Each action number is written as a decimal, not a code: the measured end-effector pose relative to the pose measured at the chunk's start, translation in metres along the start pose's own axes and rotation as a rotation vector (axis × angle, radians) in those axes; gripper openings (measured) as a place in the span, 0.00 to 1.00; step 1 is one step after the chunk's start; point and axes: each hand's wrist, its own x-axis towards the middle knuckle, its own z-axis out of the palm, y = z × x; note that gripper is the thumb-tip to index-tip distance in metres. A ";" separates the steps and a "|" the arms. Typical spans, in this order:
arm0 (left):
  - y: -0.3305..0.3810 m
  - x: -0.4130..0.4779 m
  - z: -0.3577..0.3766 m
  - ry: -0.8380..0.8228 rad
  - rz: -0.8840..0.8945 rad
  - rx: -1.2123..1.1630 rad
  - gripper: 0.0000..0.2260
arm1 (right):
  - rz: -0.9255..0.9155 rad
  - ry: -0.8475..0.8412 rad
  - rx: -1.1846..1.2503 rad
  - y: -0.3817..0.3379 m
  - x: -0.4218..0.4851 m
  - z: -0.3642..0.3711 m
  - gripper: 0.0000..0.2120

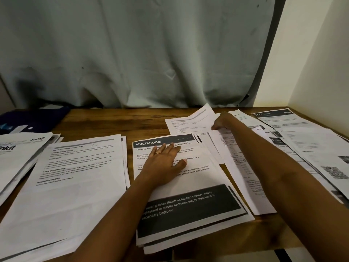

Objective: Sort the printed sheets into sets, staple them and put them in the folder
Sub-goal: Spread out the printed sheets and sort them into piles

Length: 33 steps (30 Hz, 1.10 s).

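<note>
Printed sheets lie in piles on a wooden table. My left hand, fingers spread and wearing a ring, presses flat on the middle pile headed MULTI-ROOM. My right hand reaches to the far side and pinches the edge of a loose white sheet, which is lifted and curled. Under my right forearm lies another sheet of small print. A text pile lies left of the middle pile. No stapler shows.
More printed sheets spread over the right end of the table, near the cream wall. At far left lie a pile with a large logo and a dark blue folder-like thing. A grey curtain hangs behind the table.
</note>
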 end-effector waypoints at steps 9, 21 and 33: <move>0.001 -0.004 -0.001 0.026 -0.003 -0.035 0.28 | -0.247 0.348 0.562 -0.020 -0.002 -0.016 0.14; 0.004 -0.007 -0.002 0.066 -0.010 -0.062 0.27 | -0.548 0.827 0.978 -0.060 -0.062 -0.070 0.13; -0.007 -0.049 -0.070 0.779 -0.112 -0.579 0.13 | -0.290 0.414 1.330 -0.081 -0.099 -0.048 0.08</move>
